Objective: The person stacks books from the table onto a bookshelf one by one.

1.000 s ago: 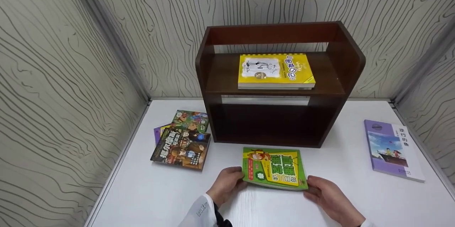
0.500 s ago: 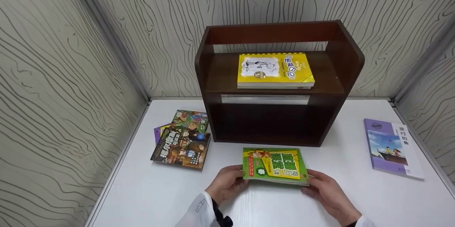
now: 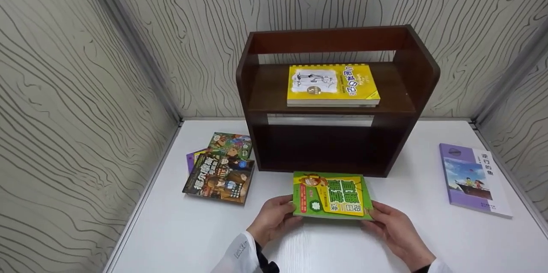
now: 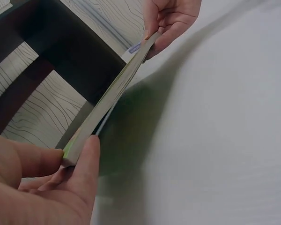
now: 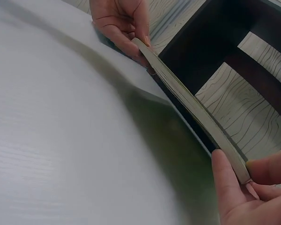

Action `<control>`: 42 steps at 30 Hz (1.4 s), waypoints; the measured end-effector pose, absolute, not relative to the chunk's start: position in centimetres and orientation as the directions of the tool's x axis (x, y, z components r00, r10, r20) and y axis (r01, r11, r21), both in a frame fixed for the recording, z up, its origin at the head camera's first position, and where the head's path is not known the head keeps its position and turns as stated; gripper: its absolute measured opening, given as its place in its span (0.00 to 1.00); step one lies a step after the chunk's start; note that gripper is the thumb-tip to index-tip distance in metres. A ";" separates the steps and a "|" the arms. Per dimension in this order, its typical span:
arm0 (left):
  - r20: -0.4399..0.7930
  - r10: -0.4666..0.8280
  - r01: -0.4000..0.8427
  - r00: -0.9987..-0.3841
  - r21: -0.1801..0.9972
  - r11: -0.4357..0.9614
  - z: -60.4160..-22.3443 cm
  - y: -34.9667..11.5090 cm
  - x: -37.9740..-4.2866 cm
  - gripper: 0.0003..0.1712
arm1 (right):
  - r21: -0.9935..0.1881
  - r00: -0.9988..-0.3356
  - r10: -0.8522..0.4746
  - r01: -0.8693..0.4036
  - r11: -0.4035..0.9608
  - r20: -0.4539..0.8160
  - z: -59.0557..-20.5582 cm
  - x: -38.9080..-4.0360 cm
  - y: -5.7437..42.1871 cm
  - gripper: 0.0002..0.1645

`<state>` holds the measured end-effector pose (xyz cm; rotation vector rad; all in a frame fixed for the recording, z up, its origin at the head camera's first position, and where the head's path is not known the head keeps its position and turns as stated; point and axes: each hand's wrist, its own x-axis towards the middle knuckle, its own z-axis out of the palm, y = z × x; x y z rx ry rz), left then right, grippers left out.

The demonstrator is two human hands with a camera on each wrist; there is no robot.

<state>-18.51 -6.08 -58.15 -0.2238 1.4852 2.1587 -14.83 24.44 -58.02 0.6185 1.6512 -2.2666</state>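
A green and yellow paperback book lies cover up between both hands, just in front of the dark brown bookshelf. At its near left corner the left hand pinches it, thumb on top and fingers beneath. My right hand grips the near right corner the same way. Both wrist views show the page edge of the book raised off the white table, with a greenish shadow under it. A yellow book lies flat on the upper shelf; another book's edge seems to show beneath it.
Left of the bookshelf, several books overlap in a pile, a dark comic-style book on top. A purple and white book lies at the right of the white table. Patterned wall panels stand behind and at the sides.
Both hands have lifted the green book off the table and moved it slightly forward, toward the bookshelf's lower compartment. The other books have stayed put.
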 end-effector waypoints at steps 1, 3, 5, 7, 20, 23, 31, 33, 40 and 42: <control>-0.397 0.321 -0.486 -0.860 0.830 -0.275 -57.8 -6.1 -18.5 0.23 | -0.837 -0.876 0.029 0.449 -0.313 -0.481 -57.6 -14.7 24.5 0.32; -0.383 0.332 -0.476 -0.862 0.838 -0.268 -57.0 -6.2 -18.3 0.23 | -0.842 -0.885 0.021 0.436 -0.317 -0.466 -56.8 -14.5 24.7 0.30; -0.373 0.338 -0.466 -0.864 0.846 -0.259 -56.2 -6.3 -18.2 0.23 | -0.842 -0.891 0.012 0.425 -0.332 -0.454 -55.8 -14.2 24.8 0.29; -0.363 0.348 -0.461 -0.864 0.848 -0.262 -55.3 -6.5 -18.0 0.23 | -0.844 -0.899 -0.008 0.415 -0.339 -0.439 -54.7 -13.9 25.0 0.30; -0.176 0.475 -0.388 -0.862 0.833 -0.395 -48.3 -7.3 -16.7 0.26 | -0.913 -0.956 -0.101 0.292 -0.286 -0.274 -47.3 -12.0 26.0 0.37; -0.145 0.495 -0.378 -0.857 0.830 -0.411 -46.7 -7.4 -16.3 0.27 | -0.927 -0.967 -0.113 0.250 -0.279 -0.227 -45.8 -11.6 26.2 0.38; -0.049 0.524 -0.313 -0.850 0.848 -0.428 -42.6 -7.7 -16.2 0.26 | -0.961 -0.987 -0.123 0.131 -0.245 -0.103 -41.9 -11.1 26.5 0.37; -0.021 0.521 -0.279 -0.853 0.862 -0.422 -41.4 -7.7 -16.5 0.25 | -0.966 -0.990 -0.127 0.086 -0.243 -0.056 -41.0 -11.2 26.5 0.35; 0.020 0.488 -0.207 -0.873 0.890 -0.407 -36.9 -7.8 -18.8 0.24 | -0.975 -0.993 -0.107 -0.022 -0.220 0.047 -37.0 -13.6 26.3 0.34; 0.025 0.468 -0.191 -0.883 0.892 -0.408 -35.7 -7.7 -19.7 0.24 | -0.973 -0.993 -0.095 -0.052 -0.226 0.075 -35.9 -14.7 26.2 0.34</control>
